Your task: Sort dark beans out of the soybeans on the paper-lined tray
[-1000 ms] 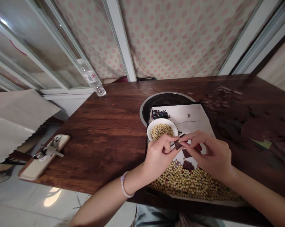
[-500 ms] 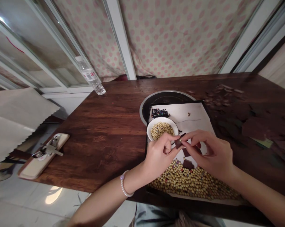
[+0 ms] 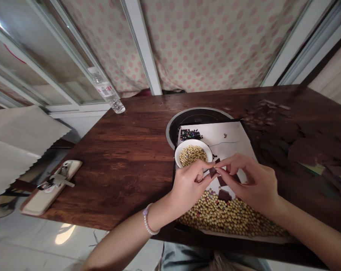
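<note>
My left hand point(image 3: 191, 182) pinches a small dark brown square piece point(image 3: 213, 171) between thumb and forefinger. At its upper edge my right hand point(image 3: 251, 182) has thumb and fingertips closed on a tiny pale-yellow bead point(image 3: 214, 167), so the two hands meet. Similar brown squares point(image 3: 224, 195) lie below on the white-lined tray point(image 3: 229, 130). Many pale-yellow, bean-like beads point(image 3: 224, 216), with a few coloured ones among them, spread over the tray's near end. A white bowl point(image 3: 177, 153) of the same beads stands just beyond my left hand.
Small dark beads point(image 3: 190, 134) sit in the tray's far left corner. Under the tray's far end is a round black plate point(image 3: 198, 113). Brown scraps point(image 3: 308, 150) cover the table's right side. A plastic bottle point(image 3: 109, 92) and a pale case with keys point(image 3: 53, 186) are on the left.
The view has shifted very slightly. Both hands keep nearly the same place, with the right fingertips still at the brown square.
</note>
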Demonstrator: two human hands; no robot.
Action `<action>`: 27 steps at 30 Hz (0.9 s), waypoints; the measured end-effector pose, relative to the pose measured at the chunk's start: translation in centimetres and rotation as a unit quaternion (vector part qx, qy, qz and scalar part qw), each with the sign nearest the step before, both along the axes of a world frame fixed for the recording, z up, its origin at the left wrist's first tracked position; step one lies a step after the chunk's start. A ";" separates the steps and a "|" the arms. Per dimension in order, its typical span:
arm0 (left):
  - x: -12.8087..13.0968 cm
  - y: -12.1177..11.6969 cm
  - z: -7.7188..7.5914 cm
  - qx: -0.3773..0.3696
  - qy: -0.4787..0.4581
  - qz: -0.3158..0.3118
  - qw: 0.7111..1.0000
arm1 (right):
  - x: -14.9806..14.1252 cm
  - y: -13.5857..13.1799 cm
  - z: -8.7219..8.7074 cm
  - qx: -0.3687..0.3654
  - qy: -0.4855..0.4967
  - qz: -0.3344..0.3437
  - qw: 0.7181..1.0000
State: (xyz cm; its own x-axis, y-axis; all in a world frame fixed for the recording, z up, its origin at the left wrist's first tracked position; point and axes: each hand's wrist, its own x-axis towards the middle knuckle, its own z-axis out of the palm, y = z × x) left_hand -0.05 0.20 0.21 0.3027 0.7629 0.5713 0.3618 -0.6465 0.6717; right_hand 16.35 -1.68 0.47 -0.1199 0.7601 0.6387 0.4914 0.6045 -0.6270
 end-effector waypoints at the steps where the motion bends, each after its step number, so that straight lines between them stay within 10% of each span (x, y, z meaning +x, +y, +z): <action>1: 0.0 0.1 0.0 0.008 0.008 0.001 1.000 | 0.0 0.0 0.0 0.003 0.004 0.017 1.000; 27: 0.1 -0.6 -0.1 -0.040 0.006 -0.009 0.999 | -0.2 0.2 0.1 0.042 -0.019 -0.006 0.999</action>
State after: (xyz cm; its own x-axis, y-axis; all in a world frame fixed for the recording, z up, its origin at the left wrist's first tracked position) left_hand 0.00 -0.41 0.11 0.3240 0.8004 0.5043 0.3593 -0.5973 0.7171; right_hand 16.19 -1.47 0.55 -0.1360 0.7058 0.6953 0.5213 0.6478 -0.5556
